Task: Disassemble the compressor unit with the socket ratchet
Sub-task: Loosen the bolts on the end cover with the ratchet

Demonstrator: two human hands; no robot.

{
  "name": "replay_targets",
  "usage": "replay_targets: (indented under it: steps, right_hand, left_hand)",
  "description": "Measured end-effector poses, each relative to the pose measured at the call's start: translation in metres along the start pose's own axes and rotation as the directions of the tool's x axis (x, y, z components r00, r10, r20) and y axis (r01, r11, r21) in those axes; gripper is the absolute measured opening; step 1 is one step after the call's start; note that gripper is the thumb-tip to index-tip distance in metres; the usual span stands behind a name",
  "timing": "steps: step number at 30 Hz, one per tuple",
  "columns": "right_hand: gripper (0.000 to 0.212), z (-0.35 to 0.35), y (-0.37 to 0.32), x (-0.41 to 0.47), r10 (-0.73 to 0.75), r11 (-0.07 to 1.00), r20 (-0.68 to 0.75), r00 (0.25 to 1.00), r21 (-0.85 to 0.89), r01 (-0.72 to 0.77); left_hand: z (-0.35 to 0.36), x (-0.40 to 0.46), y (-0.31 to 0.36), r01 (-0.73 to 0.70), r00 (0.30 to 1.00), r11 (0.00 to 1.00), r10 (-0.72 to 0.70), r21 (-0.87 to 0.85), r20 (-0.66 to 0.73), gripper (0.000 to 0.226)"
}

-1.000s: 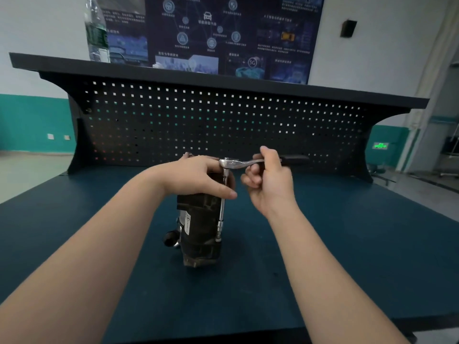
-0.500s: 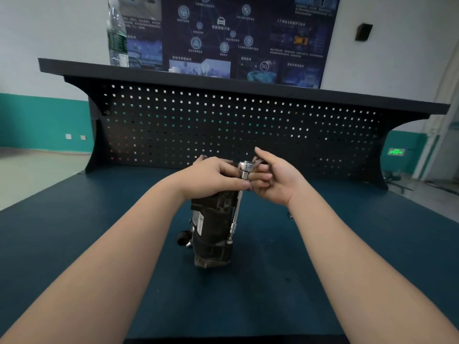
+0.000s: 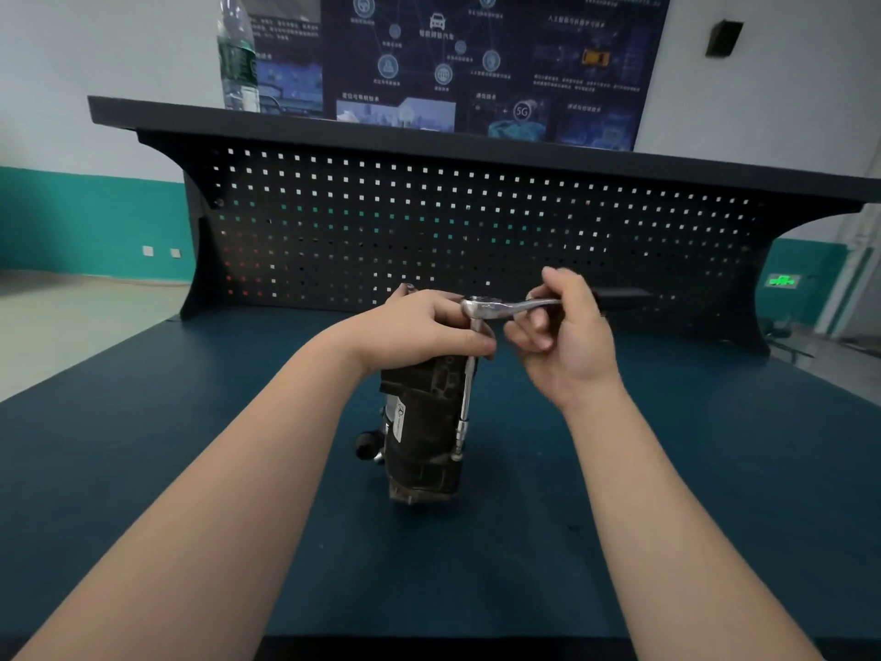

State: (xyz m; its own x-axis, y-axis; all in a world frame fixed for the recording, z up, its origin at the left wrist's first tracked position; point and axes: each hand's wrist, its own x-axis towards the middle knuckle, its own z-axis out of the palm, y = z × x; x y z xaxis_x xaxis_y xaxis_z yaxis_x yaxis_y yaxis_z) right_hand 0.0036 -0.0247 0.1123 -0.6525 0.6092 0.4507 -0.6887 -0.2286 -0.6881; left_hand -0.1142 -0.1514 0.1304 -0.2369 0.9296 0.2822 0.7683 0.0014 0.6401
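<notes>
A dark compressor unit (image 3: pixel 422 436) stands upright in the middle of the blue bench. My left hand (image 3: pixel 419 329) grips its top, with the thumb curled against the ratchet's extension bar. The chrome socket ratchet (image 3: pixel 496 307) sits level above the unit, its long extension (image 3: pixel 465 403) running down the unit's right side to a socket near the lower body. My right hand (image 3: pixel 565 329) holds the ratchet handle, fingers curled round it, and the black grip end sticks out to the right behind the hand.
A black pegboard back panel (image 3: pixel 476 231) with a shelf on top rises behind the bench (image 3: pixel 190 422). A plastic water bottle (image 3: pixel 237 54) stands on the shelf at the left. The blue mat spreads wide on both sides of the unit.
My right hand has swung the ratchet handle back out to the right, from pointing away behind the hands. The left hand stays on the unit's top.
</notes>
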Motion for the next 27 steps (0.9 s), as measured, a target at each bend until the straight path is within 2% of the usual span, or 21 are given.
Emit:
replay_targets:
  steps: [1,3,4,6,8,9,10,11,12,13,14,15,16,18,20,22,23,24,25,26,27]
  right_hand:
    - [0.048,-0.006,0.002,0.005,0.128,0.988,-0.017,0.992,0.083,-0.126]
    - [0.041,-0.016,0.009,0.009,0.285,0.940,-0.042,0.958,0.210,-0.270]
    - [0.036,-0.017,0.011,0.008,0.314,0.928,-0.065,0.947,0.229,-0.293]
    - [0.030,-0.016,0.013,0.003,0.270,0.948,-0.141,0.952,0.211,-0.238]
    - [0.028,-0.011,0.014,-0.011,0.049,0.995,-0.227,0.973,0.099,-0.028]
    - [0.027,-0.008,0.016,-0.020,-0.143,0.990,-0.244,0.959,-0.055,0.133]
    - [0.028,-0.004,0.018,-0.030,-0.348,0.919,-0.214,0.913,-0.268,0.288]
    - [0.031,0.001,0.020,-0.038,-0.498,0.799,-0.135,0.857,-0.455,0.393]
    - [0.033,0.004,0.022,-0.041,-0.561,0.711,-0.058,0.826,-0.545,0.444]
    - [0.035,0.007,0.020,-0.038,-0.558,0.697,-0.034,0.829,-0.562,0.446]
    - [0.036,0.009,0.016,-0.032,-0.511,0.757,-0.074,0.856,-0.510,0.408]
    - [0.037,0.008,0.011,-0.025,-0.394,0.870,-0.148,0.907,-0.379,0.316]
    - [0.036,0.006,0.008,-0.016,-0.200,0.970,-0.199,0.959,-0.180,0.165]
    - [0.034,-0.003,0.004,-0.003,0.171,0.980,-0.178,0.969,0.130,-0.149]
    - [0.032,-0.010,0.006,0.003,0.257,0.956,-0.171,0.951,0.187,-0.225]
    - [0.029,-0.008,0.009,-0.004,0.101,0.993,-0.230,0.968,0.090,-0.082]
    - [0.028,-0.006,0.011,-0.012,-0.075,0.997,-0.246,0.966,-0.048,0.065]
    - [0.028,-0.003,0.014,-0.020,-0.282,0.941,-0.220,0.934,-0.253,0.225]
    - [0.029,0.001,0.017,-0.029,-0.453,0.819,-0.142,0.880,-0.458,0.347]
    - [0.030,0.004,0.020,-0.035,-0.539,0.703,-0.056,0.841,-0.579,0.412]
    - [0.031,0.006,0.020,-0.035,-0.554,0.666,-0.027,0.832,-0.614,0.424]
  left_hand:
    - [0.000,0.000,0.000,-0.006,1.000,1.000,0.006,0.030,0.002,0.012]
    - [-0.001,-0.001,-0.001,-0.014,1.000,0.998,0.014,0.062,0.012,0.011]
    - [-0.001,-0.001,-0.002,-0.012,1.000,0.999,0.011,0.050,0.015,0.011]
    - [-0.001,-0.002,-0.005,-0.012,1.000,1.000,0.012,0.017,0.003,0.011]
    - [0.000,0.000,-0.006,-0.016,1.000,1.000,0.017,0.026,-0.018,0.011]
    - [0.001,0.001,-0.006,-0.018,1.000,0.999,0.019,0.043,-0.025,0.011]
    - [0.002,0.001,-0.006,-0.020,0.999,0.998,0.022,0.060,-0.025,0.011]
    - [0.001,0.001,-0.006,-0.022,1.000,0.998,0.023,0.065,-0.019,0.012]
    - [0.000,0.001,-0.007,-0.023,1.000,0.998,0.024,0.057,-0.010,0.012]
    - [-0.001,0.001,-0.008,-0.025,1.000,0.999,0.025,0.038,-0.002,0.012]
    - [-0.002,0.000,-0.008,-0.029,1.000,0.999,0.028,0.018,0.007,0.012]
    - [-0.002,0.000,-0.009,-0.035,0.999,0.999,0.035,0.002,0.007,0.011]
    - [-0.002,0.001,-0.009,-0.039,0.999,0.999,0.039,-0.007,-0.005,0.012]
    - [0.001,0.002,-0.006,-0.026,0.999,1.000,0.026,0.005,-0.046,0.010]
    - [0.005,0.005,-0.005,-0.023,0.997,0.999,0.026,0.034,-0.073,0.005]
    - [0.006,0.007,-0.004,-0.018,0.995,0.999,0.021,0.030,-0.097,0.006]
    - [0.007,0.009,-0.004,-0.008,0.994,0.999,0.012,0.034,-0.109,0.006]
    - [0.007,0.010,-0.004,0.003,0.993,0.999,0.002,0.046,-0.115,0.007]
    - [0.007,0.011,-0.004,0.012,0.994,0.998,-0.005,0.057,-0.111,0.008]
    - [0.006,0.012,-0.004,0.014,0.995,0.998,-0.008,0.058,-0.098,0.008]
    - [0.005,0.012,-0.005,0.013,0.997,0.999,-0.010,0.043,-0.080,0.008]
